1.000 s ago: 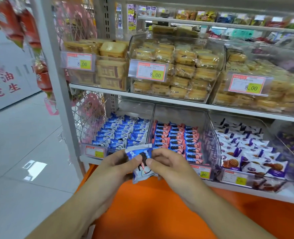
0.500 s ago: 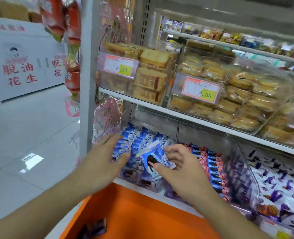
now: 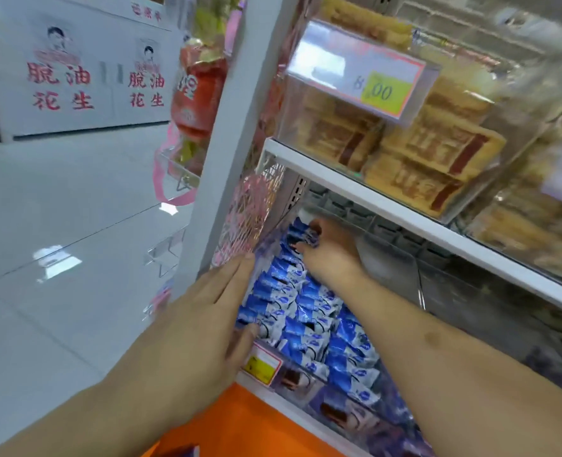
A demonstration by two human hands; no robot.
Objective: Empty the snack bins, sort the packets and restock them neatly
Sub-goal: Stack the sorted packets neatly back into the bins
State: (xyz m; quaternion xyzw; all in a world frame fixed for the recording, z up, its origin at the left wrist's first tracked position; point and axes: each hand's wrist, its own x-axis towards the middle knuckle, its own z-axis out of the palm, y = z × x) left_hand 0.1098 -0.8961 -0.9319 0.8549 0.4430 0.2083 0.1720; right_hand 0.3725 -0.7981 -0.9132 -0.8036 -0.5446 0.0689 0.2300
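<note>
- A white tiled floor (image 3: 75, 225) shines glossy and hard, well left of the clear snack bin (image 3: 263, 245), with white cartons printed in red characters (image 3: 75, 80) standing on it farther off.
- The left hand (image 3: 203, 311) lies flat along the bin's left wall, fingers (image 3: 236, 275) straight and together, thumb near the yellow price tag (image 3: 262, 364) at the bin's front; it holds nothing and appears to steady the rows.
- Blue-and-white cookie packets (image 3: 292, 311), crinkly film pillows with a sheen, stand on edge in tight rows inside the bin, on the lower shelf.
- The right hand (image 3: 330, 249) reaches to the bin's back, fingers curled onto one packet (image 3: 306, 237) there; blur hides how firmly they hold it.
- Done well, the step likely means seating that packet upright, face matching its neighbours, while the flat hand stops the slippery rows from toppling.
- Above the bin, a white metal shelf (image 3: 404, 212) carries a rigid clear box of square golden cakes (image 3: 411, 150) in soft wrap.
- Below the bin's front, an orange surface (image 3: 240, 420) looks smooth and matte.
</note>
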